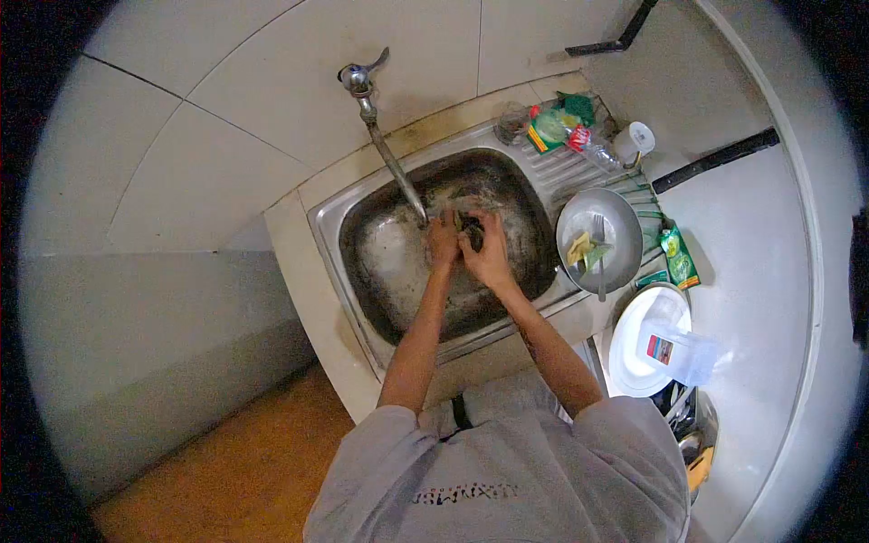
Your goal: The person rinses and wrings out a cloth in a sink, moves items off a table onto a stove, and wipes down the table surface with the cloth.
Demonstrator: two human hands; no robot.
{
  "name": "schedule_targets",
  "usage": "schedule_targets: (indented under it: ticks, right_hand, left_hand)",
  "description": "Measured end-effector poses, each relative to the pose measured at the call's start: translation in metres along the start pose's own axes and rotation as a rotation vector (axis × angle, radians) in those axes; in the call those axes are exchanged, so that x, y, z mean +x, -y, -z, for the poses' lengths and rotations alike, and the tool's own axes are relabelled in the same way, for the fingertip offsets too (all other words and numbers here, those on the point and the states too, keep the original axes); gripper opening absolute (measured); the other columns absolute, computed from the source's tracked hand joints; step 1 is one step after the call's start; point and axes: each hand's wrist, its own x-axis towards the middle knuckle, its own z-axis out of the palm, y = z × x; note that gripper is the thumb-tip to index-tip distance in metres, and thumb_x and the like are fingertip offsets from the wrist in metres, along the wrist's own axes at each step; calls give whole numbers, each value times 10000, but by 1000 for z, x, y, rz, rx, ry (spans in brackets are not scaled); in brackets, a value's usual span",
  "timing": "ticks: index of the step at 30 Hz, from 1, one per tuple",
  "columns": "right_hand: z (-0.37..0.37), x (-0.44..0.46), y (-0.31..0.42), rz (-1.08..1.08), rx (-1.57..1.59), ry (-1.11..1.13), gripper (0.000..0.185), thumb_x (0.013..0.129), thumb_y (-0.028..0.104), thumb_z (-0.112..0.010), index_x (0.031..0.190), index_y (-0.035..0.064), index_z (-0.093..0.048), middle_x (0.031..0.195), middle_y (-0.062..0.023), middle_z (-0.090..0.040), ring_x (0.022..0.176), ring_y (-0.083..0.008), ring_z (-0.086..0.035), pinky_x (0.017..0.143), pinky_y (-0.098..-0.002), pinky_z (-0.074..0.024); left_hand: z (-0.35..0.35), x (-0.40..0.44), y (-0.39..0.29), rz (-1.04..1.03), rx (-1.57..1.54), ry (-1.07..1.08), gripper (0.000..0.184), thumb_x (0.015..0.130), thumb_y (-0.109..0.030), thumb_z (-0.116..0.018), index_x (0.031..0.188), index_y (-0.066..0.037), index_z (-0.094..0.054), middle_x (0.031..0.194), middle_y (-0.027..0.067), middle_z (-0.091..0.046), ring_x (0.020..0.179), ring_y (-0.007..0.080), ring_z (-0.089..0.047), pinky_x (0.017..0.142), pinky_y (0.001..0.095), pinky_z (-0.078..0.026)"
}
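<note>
Both hands are over the metal sink basin (385,267), just below the end of the faucet (391,158). My left hand (443,241) is beside the spout tip, its fingers bent and close together. To its right, my right hand (488,252) has its thumb and fingers curved around a small dark thing (472,233) between the two hands. That thing is partly hidden by the fingers and too small to name. Whether my left hand also grips it cannot be made out. The basin floor looks dark and stained.
Right of the basin, a grey plate (625,222) holds a fork (601,271) and scraps. Behind it lie a plastic bottle (597,147), a green scouring pad (576,109) and a white cup (635,141). A green packet (679,257) and white plate (631,348) are further right.
</note>
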Motion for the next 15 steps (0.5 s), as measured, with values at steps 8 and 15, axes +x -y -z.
schedule_targets:
  ticks: [8, 15]
  right_hand:
    - [-27, -15, -11, -126, 196, 64, 512, 911, 141, -609, 1379, -5, -460, 1316, -240, -539, 1285, -351, -483, 1048, -409, -387]
    - [-35, -18, -2, -94, 57, -85, 324, 915, 98, -585, 1203, -50, -572, 1109, -258, -633, 1063, -396, -615, 932, -427, -455]
  left_hand:
    - [0, -12, -15, 301, -445, 81, 341, 1027, -371, -449, 1030, -55, -577, 963, 108, -605, 827, 196, -585, 692, 374, -474]
    - [20, -34, -30, 255, -536, 182, 337, 1037, -379, -420, 1148, -100, -571, 1082, 82, -618, 959, 205, -609, 777, 371, -509]
